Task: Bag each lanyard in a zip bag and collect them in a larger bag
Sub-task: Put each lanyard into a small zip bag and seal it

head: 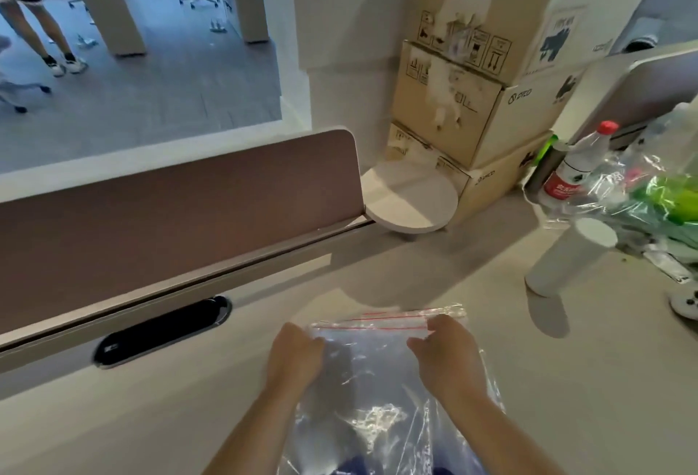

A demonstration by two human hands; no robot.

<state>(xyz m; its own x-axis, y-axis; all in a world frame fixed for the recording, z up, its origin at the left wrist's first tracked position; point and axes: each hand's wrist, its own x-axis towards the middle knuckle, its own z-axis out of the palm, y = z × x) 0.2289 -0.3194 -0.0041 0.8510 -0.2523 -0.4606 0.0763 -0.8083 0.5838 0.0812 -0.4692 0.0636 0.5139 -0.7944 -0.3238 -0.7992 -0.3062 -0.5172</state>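
Note:
A large clear zip bag [377, 391] with red lines along its top seal lies on the desk in front of me, its mouth pointing away. My left hand [296, 359] grips the bag's upper left corner. At the upper right, just under the red seal, my right hand [445, 353] pinches the bag. Something blue shows through the plastic at the bottom edge of the view, blurred. No lanyard is plainly visible.
At the right stand a white cylinder [570, 259], a red-capped water bottle [578, 165] and a heap of clear bags with green contents [657, 199]. A brown desk divider [170, 217] and a black cable slot [162, 331] are at left. Cardboard boxes [472, 97] are stacked behind.

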